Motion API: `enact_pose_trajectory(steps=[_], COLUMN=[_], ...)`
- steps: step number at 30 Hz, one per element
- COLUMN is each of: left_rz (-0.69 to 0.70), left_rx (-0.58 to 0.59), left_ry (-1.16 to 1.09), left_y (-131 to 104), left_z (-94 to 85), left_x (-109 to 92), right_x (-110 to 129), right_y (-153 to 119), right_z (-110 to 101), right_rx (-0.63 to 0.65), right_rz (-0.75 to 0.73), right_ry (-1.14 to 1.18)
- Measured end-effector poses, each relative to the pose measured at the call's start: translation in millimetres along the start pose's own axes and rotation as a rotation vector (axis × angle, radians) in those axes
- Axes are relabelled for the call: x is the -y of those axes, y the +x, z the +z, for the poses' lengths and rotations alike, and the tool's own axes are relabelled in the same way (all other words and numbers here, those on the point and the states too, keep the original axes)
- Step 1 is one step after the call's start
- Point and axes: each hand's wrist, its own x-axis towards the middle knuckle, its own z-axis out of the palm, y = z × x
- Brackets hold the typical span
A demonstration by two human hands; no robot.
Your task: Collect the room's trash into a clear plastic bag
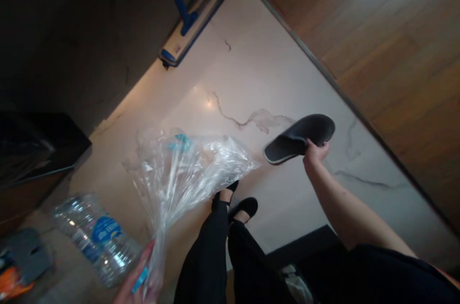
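Observation:
My right hand [315,152] grips a dark grey slipper [300,138] by its heel end and holds it out over the pale marble floor [251,69]. At the bottom of the view my left hand [138,285] is closed on the gathered neck of a clear, crumpled plastic bag [183,169] and also holds a crushed clear water bottle [97,237] with a blue label. Something with a light-blue part shows inside the bag. My legs in black trousers and black shoes [239,203] stand below the bag.
A blue flat mop [190,21] leans at the dark wall at the top. Wooden flooring [395,30] starts beyond a metal strip on the right. A dark box-like object [36,146] sits at the left, grey and orange items [17,265] at the bottom left.

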Motion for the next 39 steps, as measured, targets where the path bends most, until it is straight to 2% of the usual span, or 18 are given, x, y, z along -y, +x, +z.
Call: enact_pose_trajectory(steps=[3,5,7,8,10,12,13,15,17,19,22,25,28,30,32,35,37,39], left_rz=[-0.121,-0.142,-0.129,-0.123,-0.117,-0.106,-0.092,-0.045,-0.012,-0.006,0.009,0.056,0.105,0.167,0.217,0.213,0.192,0.169], left_rx=[0.033,0.055,0.082,0.092,0.086,0.052,0.028,-0.021,-0.038,-0.039,-0.006,0.076,0.133,0.157,0.19,0.209,0.193,0.161], left_ry=[-0.229,-0.353,-0.455,-0.509,-0.63,-0.757,-0.811,-0.869,-0.858,-0.823,-0.758,-0.691,-0.668,-0.673,-0.664,-0.662,-0.667,-0.67], left_y=[-30.3,-42.2,-49.1,-51.0,-51.3,-46.7,-42.5,-31.8,-21.4,-16.0,-20.7,-31.7,-35.0,-31.5,-26.2,-20.1,-18.4,-18.2], left_z=[-13.7,-17.4,-23.7,-28.3,-39.9,-53.9,-61.3,-75.8,-87.4,-94.4,-97.3,-96.8,-98.0,-100.7,-104.7,-111.5,-117.2,-125.3], left_x=[0.4,4.6,9.6,11.5,13.0,11.6,10.6,10.3,14.2,22.6,38.7,52.3,59.3,60.4,60.1,60.4,62.5,65.2], right_x=[96.2,159.2,205.0,218.2,222.9,202.2,185.5,147.8,114.3,91.3,75.0,66.2,50.5,35.1,19.1,1.4,-3.9,-4.2], right_y=[-104.5,-194.3,-293.3,-341.8,-425.5,-479.4,-493.0,-495.6,-476.1,-450.8,-432.5,-451.8,-491.4,-515.0,-530.1,-535.2,-529.0,-517.4], right_z=[8.3,7.1,-0.8,-7.1,-23.2,-41.5,-50.8,-68.8,-85.7,-101.2,-121.4,-137.8,-150.9,-155.6,-155.3,-150.3,-150.6,-158.4], right_rx=[0.195,0.396,0.611,0.713,0.899,0.992,1.006,0.991,0.969,0.925,0.812,0.784,0.887,0.982,1.147,1.393,1.472,1.523], right_rz=[-0.089,-0.134,-0.11,-0.077,-0.002,0.004,-0.03,-0.158,-0.304,-0.415,-0.464,-0.432,-0.476,-0.53,-0.546,-0.616,-0.801,-0.962], right_ry=[0.354,0.584,0.677,0.677,0.595,0.462,0.393,0.25,0.087,-0.109,-0.297,-0.199,-0.201,-0.388,-0.704,-1.205,-1.304,-1.265])
